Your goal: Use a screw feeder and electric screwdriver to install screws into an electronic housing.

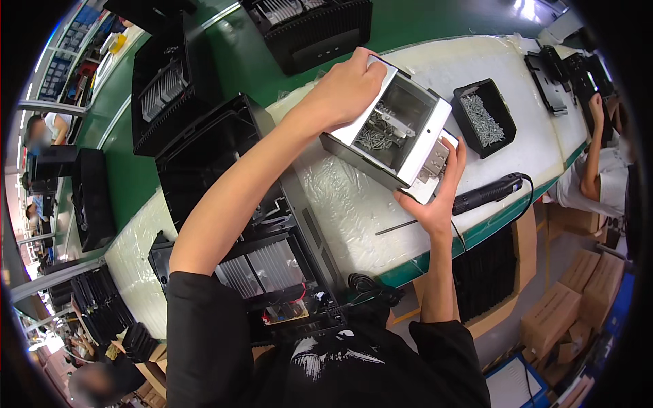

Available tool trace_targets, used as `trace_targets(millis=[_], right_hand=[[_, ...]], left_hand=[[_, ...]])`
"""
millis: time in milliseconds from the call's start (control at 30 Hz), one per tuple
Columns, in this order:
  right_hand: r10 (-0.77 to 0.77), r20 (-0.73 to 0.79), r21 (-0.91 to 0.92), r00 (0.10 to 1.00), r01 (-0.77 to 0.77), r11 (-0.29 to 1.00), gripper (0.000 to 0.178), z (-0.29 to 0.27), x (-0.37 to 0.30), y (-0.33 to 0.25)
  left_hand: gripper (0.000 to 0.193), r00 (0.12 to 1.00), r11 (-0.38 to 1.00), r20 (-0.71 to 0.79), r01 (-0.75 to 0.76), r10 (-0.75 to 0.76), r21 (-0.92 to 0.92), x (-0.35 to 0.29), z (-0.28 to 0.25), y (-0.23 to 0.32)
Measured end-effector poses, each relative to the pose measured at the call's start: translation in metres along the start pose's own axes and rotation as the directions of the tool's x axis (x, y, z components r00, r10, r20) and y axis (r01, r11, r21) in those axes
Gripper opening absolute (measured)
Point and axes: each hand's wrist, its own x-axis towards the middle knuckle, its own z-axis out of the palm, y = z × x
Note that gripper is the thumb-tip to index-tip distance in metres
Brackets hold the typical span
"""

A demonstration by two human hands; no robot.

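Observation:
Between my two hands is a screw feeder [420, 151], a grey and white box with a clear window and a pile of small screws inside. It sits at a slant above the wrapped white table pad; whether it is lifted or resting there I cannot tell. My left hand [348, 92] is closed over its far left edge, fingers curled. At the near right end my right hand [442, 194] grips the metal outlet part, thumb on one side and fingers on the other. To the right stands a black bin [507, 139] of loose screws. A black electric screwdriver [486, 195] with a long bit lies near my right hand.
An opened black housing [320, 238] with silver fins and wiring lies under my left arm. More black housings [160, 95] stand on the green surface beyond. Cardboard boxes [554, 316] are stacked at lower right. A co-worker's arm [593, 146] reaches in at far right.

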Motion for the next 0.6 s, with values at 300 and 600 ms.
trace_targets(millis=[300, 600], right_hand=[[0.019, 0.012, 0.055, 1.000, -0.020, 0.998, 0.109, -0.0005, -0.0026, 0.0051], [-0.004, 0.000, 0.050, 1.000, 0.004, 0.999, 0.112, 0.0018, -0.0050, 0.0086]], left_hand=[[0.054, 1.000, 0.992, -0.029, -0.010, 0.006, -0.126, -0.0019, 0.0044, -0.0070], [0.045, 0.998, 0.991, -0.066, -0.010, 0.002, -0.131, -0.0041, 0.0042, -0.0041]])
